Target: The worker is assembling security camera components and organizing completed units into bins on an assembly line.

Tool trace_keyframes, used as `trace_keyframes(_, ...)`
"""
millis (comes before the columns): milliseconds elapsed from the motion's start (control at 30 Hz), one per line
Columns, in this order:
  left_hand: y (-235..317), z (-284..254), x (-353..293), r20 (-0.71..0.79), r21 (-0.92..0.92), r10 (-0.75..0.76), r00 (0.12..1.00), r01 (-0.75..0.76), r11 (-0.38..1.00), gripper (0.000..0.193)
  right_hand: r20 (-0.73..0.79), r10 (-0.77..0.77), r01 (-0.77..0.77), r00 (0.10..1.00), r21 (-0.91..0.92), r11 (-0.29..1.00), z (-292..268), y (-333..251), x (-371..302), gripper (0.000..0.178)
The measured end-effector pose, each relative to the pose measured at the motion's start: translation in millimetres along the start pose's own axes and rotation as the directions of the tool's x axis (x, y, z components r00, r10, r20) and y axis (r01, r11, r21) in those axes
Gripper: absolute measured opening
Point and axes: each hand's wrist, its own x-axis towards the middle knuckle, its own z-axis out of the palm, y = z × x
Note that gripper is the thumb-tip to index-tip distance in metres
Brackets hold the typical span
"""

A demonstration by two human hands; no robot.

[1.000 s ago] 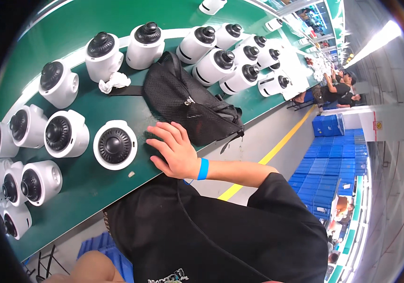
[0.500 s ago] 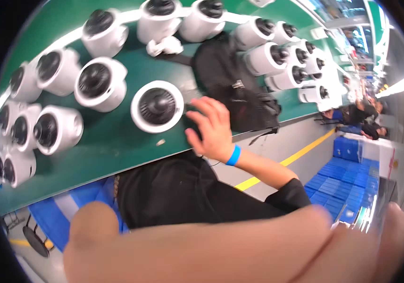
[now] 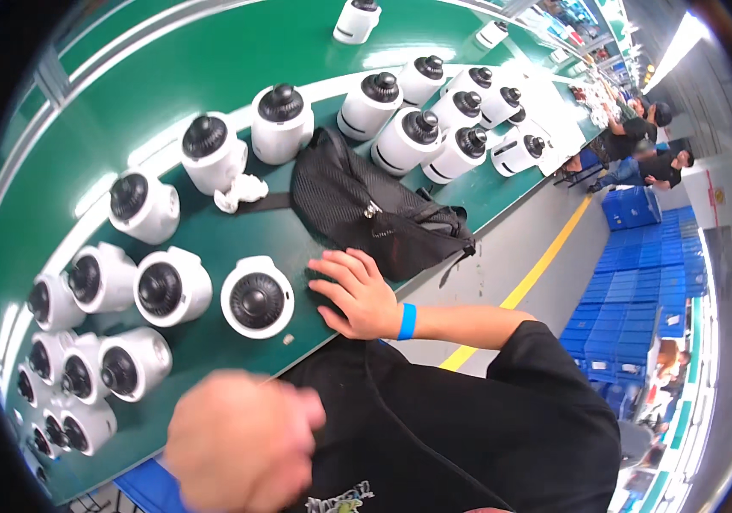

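Note:
My right hand, with a blue band on its wrist, lies palm down at the near edge of the green table. Its fingers are spread and hold nothing. Left of its fingertips, a little apart, stands a white housing with a ribbed black dome, which looks like a dome camera. Close to the lens, my left hand is raised in front of the table edge. Motion smears its fingers, so their closure is unclear. A black bag lies just beyond my right hand.
Several similar white housings crowd the table's left end, and more stand behind the bag. A crumpled white cloth lies by the bag's strap. Stacked blue crates fill the floor at right. Other people sit farther along the bench.
The view has shifted, showing more of the table and bench. My left arm, which stretched across the lower view, has drawn back to the lower left. My right hand now rests flatter.

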Motion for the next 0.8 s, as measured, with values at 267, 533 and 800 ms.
trace_keyframes(267, -80.3, 48.2, -15.7, 0.036, 0.632, -0.020, 0.999, -0.007, 0.775, 0.038, -0.019, 0.011, -0.011, 1.000, 0.015, 1.000, 4.2, 1.2, -2.9, 0.041)
trace_keyframes(533, -117.8, 43.6, -27.4, -0.084, 0.583, -0.004, 0.996, 0.052, 0.811, 0.061, 0.023, 0.009, -0.009, 1.000, -0.004, 1.000, -0.4, 0.7, 3.6, 0.041)
trace_keyframes(800, -133.6, 38.1, 0.3, -0.115, 0.693, 0.019, 0.993, 0.066, 0.718, 0.058, -0.008, 0.012, -0.012, 1.000, -0.016, 1.000, -1.0, -0.1, 2.7, 0.035)
